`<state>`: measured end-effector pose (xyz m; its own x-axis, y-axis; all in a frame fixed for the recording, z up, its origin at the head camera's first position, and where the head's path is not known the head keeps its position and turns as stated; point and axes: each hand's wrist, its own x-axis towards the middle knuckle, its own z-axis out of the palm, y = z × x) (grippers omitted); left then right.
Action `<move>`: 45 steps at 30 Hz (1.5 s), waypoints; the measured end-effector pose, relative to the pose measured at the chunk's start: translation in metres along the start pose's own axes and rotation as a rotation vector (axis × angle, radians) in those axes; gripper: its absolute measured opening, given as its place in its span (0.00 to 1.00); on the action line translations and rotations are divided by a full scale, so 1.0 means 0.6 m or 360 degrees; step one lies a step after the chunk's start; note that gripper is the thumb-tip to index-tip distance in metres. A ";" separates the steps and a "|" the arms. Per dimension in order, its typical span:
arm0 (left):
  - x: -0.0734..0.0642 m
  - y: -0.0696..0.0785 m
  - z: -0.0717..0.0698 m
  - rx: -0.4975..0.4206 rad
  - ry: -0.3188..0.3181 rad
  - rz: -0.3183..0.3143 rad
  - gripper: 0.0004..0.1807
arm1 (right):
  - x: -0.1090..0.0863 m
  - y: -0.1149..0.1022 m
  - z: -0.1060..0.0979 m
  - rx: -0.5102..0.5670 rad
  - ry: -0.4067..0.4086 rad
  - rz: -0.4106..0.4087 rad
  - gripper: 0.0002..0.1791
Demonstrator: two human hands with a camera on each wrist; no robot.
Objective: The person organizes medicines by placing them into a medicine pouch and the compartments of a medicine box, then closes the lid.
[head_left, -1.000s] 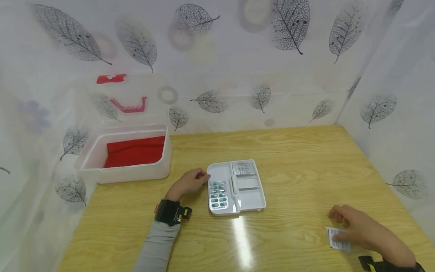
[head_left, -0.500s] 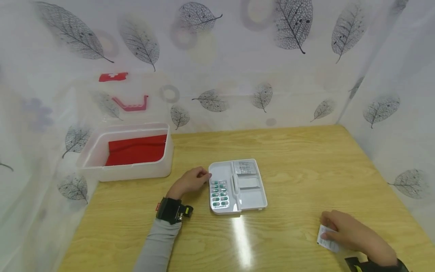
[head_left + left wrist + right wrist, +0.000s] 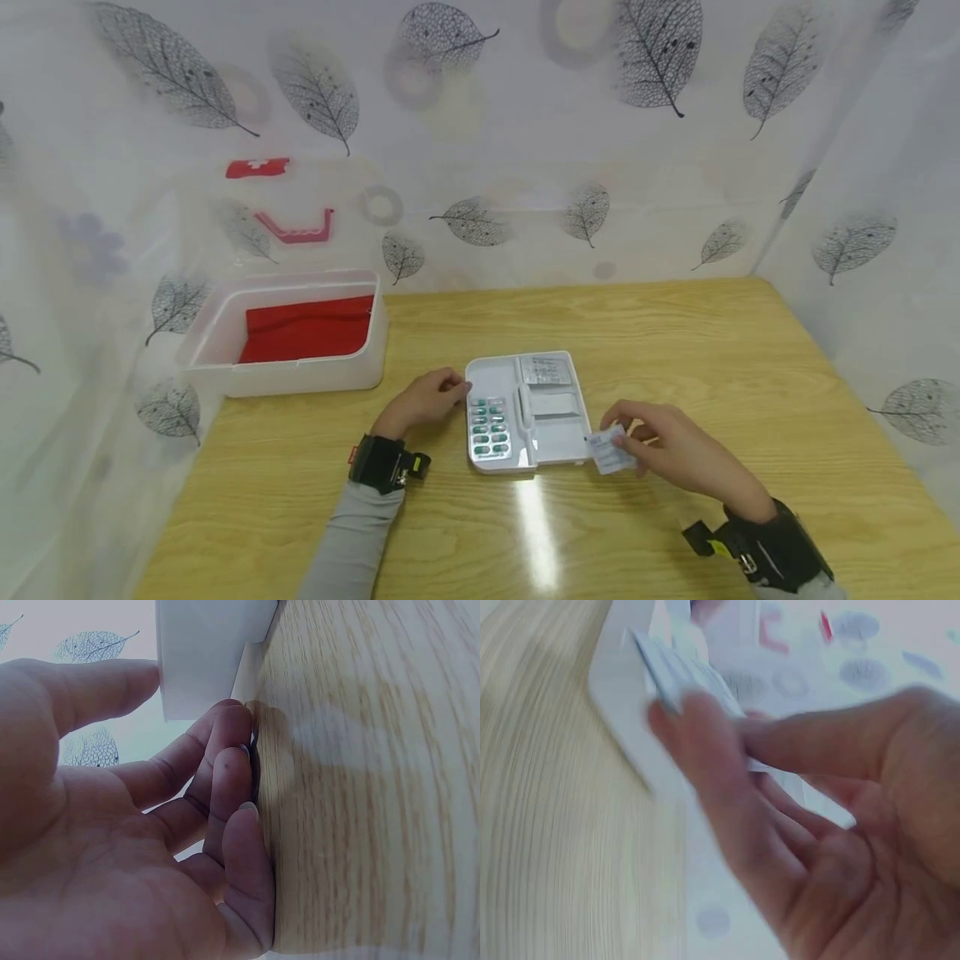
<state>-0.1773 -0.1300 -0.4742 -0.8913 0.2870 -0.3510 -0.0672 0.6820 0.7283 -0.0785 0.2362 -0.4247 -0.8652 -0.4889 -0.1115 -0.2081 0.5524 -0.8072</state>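
Note:
A white divided pill case (image 3: 491, 377) lies on the wooden table. Its left side holds a blister pack of green-and-white capsules (image 3: 491, 433). On the right side, a silver blister pack (image 3: 546, 370) sits at the back, with a pale flat packet (image 3: 553, 405) in front of it. My left hand (image 3: 426, 402) rests on the table, its thumb touching the case's left edge and its other fingers loosely bent. Between thumb and fingers, my right hand (image 3: 678, 446) pinches a small printed sachet (image 3: 609, 452) near the case's front right corner. The right wrist view is blurred.
A translucent plastic box (image 3: 300, 379) with red cloth (image 3: 311, 329) inside stands at the back left. Its raised lid with a pink handle (image 3: 296, 236) leans at the leaf-patterned curtain (image 3: 480, 125). Curtains also border both sides of the table (image 3: 697, 333).
My right hand has picked the sachet up from the table at the right and carried it leftward to the pill case. The left hand has stayed at the case's edge.

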 end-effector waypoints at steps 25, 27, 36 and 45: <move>-0.005 -0.012 -0.013 -0.0027 0.0041 -0.0074 0.13 | 0.115 0.013 0.098 -0.0616 0.0419 -0.0135 0.10; -0.006 -0.013 -0.014 -0.0033 0.0046 -0.0077 0.14 | 0.117 0.013 0.100 -0.0653 0.0436 -0.0126 0.11; -0.017 -0.010 -0.011 -0.0055 0.0022 -0.0078 0.18 | 0.113 0.011 0.094 -0.0485 0.0453 0.0043 0.24; -0.078 0.019 0.031 0.0077 0.0047 0.0025 0.14 | 0.086 0.022 0.075 -0.0373 0.0465 0.0071 0.15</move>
<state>-0.1282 -0.1230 -0.4606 -0.9049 0.2785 -0.3219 -0.0320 0.7095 0.7040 -0.1052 0.1878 -0.4674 -0.9623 -0.2667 0.0538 -0.2371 0.7248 -0.6469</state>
